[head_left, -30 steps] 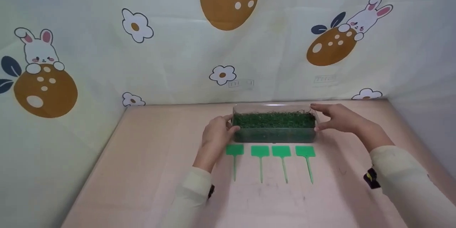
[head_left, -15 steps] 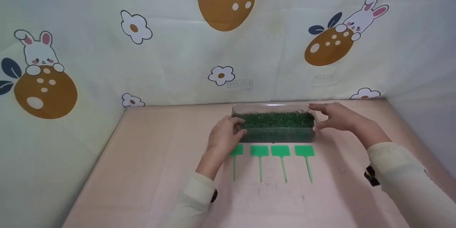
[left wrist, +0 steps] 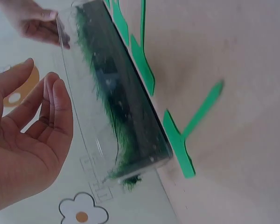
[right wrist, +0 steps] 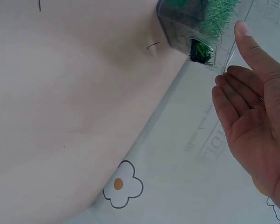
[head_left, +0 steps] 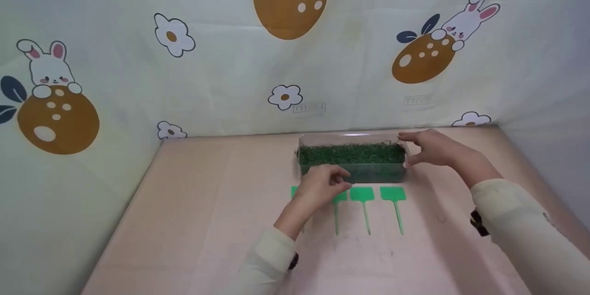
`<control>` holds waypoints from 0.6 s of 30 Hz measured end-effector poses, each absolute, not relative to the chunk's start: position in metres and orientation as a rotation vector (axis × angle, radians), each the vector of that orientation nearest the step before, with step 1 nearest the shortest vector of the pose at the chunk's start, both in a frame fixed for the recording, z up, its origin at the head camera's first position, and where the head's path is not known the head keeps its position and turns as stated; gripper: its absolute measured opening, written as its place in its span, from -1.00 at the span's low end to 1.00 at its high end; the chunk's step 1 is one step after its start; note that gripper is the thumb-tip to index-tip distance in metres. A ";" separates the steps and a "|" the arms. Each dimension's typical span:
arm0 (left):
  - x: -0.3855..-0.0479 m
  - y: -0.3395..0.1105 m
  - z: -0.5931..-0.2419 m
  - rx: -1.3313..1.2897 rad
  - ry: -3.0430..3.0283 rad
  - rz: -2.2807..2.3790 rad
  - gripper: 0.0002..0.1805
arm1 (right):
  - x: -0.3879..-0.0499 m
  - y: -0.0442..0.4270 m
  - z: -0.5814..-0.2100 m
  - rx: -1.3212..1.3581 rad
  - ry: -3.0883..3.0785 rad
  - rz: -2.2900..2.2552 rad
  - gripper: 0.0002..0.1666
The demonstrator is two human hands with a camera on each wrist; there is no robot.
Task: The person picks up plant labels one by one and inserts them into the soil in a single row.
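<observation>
A clear plastic box (head_left: 375, 173) holding a strip of artificial grass (head_left: 355, 153) stands at the back of the table. My left hand (head_left: 318, 189) hovers in front of the box's near side, over the tags; its fingers bend loosely, with nothing between them in the left wrist view. Green T-shaped plant tags (head_left: 362, 194) lie in a row before the box; the leftmost tag (head_left: 294, 191) is mostly hidden by that hand. At the box's right end is my right hand (head_left: 435, 150), its thumb and fingers spread near or against the end; exact contact is unclear.
The pale tabletop (head_left: 198, 212) runs forward and to both sides. Close behind the box rises a patterned cloth wall (head_left: 221, 78), with more cloth at left and right. Bits of grass poke out through the box's ends.
My left hand has left the box's left end and moved right and toward me, over the tags. My right hand stays at the right end. The box has not visibly moved on the table.
</observation>
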State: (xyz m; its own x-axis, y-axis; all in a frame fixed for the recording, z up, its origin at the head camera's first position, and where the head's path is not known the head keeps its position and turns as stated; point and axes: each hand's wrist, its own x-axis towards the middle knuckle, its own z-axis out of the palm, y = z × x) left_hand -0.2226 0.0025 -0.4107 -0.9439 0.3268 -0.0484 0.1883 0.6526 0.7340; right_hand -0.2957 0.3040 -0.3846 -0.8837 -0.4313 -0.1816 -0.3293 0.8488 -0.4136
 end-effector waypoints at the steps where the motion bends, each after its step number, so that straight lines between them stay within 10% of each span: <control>1: -0.222 0.006 -0.412 0.425 2.680 1.155 -0.71 | -0.296 0.304 -0.385 -0.581 2.761 -0.537 -0.10; 18: -0.214 0.064 -0.424 0.483 2.595 0.904 -0.61 | -0.296 0.300 -0.381 -0.606 2.782 -0.406 -0.14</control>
